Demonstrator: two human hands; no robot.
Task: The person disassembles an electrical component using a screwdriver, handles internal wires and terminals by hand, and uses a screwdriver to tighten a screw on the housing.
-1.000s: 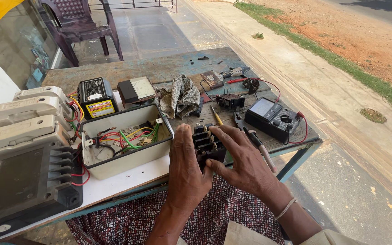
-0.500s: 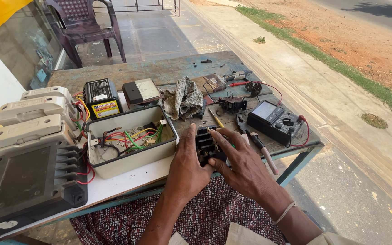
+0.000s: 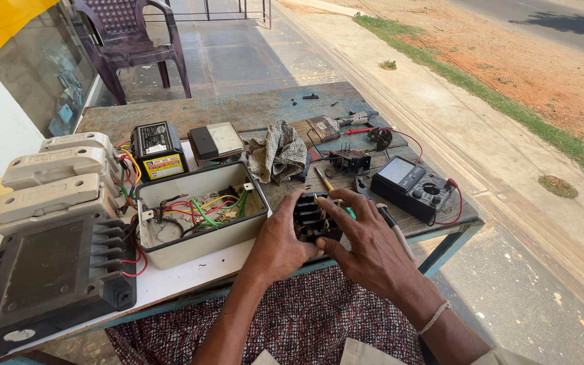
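One head-worn view, looking steeply down and forward; close above the table at frame centre; road at upper right.

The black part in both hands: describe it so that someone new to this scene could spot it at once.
Start at the worn wooden table and go to its near edge, just right of the open white box full of coloured wires. There the left hand and right hand hold a small black block. Unlike the flat meter to its right, it is chunky, with metal contacts.
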